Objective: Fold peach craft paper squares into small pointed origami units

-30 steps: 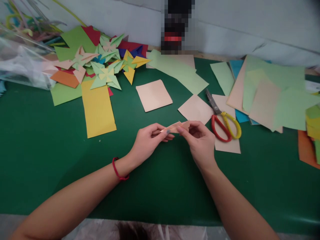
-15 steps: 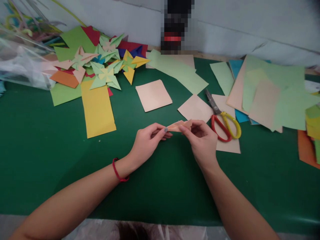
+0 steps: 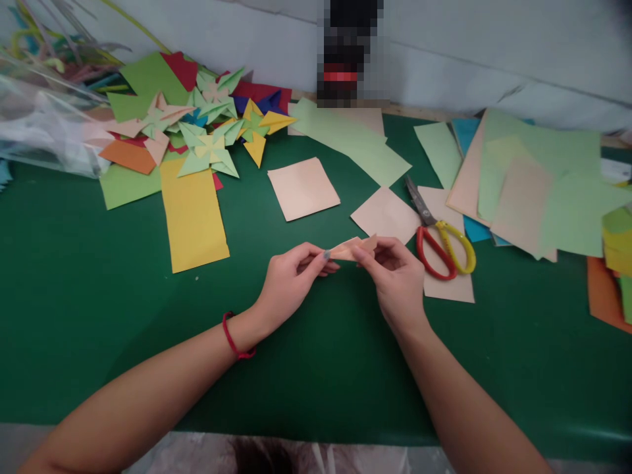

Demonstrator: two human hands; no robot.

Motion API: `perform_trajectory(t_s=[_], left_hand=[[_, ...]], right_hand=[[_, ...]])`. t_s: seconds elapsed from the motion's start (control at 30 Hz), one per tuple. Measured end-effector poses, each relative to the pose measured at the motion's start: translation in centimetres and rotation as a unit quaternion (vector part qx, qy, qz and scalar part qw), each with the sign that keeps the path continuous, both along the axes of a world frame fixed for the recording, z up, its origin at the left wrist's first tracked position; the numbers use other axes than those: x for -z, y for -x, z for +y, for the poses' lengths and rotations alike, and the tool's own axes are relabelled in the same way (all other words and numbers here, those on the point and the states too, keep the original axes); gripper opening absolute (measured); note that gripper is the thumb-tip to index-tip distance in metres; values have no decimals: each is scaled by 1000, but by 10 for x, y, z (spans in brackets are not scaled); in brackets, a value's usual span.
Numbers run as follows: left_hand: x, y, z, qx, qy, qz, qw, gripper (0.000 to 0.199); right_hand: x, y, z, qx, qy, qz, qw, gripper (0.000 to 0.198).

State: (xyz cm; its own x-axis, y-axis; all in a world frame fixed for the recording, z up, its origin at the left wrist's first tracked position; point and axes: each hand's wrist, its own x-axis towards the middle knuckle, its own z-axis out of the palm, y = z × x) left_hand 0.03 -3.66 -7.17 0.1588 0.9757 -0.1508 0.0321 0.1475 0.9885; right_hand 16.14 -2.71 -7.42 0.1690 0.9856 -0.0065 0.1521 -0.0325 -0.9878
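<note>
A small folded piece of peach paper (image 3: 347, 249) is held between my two hands above the green table. My left hand (image 3: 291, 275) pinches its left tip between thumb and fingers. On the other end, my right hand (image 3: 399, 280) grips it with the thumb in front, and the fingers behind are partly hidden. Just beyond lie a stack of peach paper squares (image 3: 303, 189) and a single peach square (image 3: 384, 214). Scissors (image 3: 434, 227) with one red and one yellow handle rest right of my right hand, on a peach sheet (image 3: 447, 284).
Folded paper stars (image 3: 210, 148) and coloured sheets pile up at the back left, near a clear plastic bag (image 3: 49, 125). A yellow sheet (image 3: 194, 217) lies in front of them. Green, peach and blue sheets (image 3: 567, 191) overlap at the right. The wall (image 3: 469, 39) bounds the table's back.
My right hand has shifted very slightly to the left with its end of the folded paper. My left hand and everything on the table look the same.
</note>
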Motion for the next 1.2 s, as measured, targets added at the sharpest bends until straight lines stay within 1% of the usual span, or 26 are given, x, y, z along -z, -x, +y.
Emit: perform_trajectory(t_s=[0.2, 0.33, 0.6, 0.8, 1.03, 1.2], left_hand=[[1, 0, 0, -7, -6, 3, 1000, 21], [2, 0, -1, 6, 1, -17, 1000, 27], [5, 1, -1, 26, -23, 57, 998, 19], [4, 1, 0, 20, -14, 22, 999, 20], [1, 0, 0, 13, -13, 31, 999, 20], [3, 0, 0, 10, 1, 2, 1000, 20]], right_hand=[[1, 0, -1, -3, 3, -6, 1000, 14], [-1, 0, -1, -6, -3, -5, 1000, 13], [-1, 4, -3, -23, -28, -26, 999, 11], [-1, 4, -4, -26, -32, -35, 999, 12], [-3, 6, -6, -27, -33, -54, 998, 13], [-3, 6, -6, -18, -29, -42, 999, 12]])
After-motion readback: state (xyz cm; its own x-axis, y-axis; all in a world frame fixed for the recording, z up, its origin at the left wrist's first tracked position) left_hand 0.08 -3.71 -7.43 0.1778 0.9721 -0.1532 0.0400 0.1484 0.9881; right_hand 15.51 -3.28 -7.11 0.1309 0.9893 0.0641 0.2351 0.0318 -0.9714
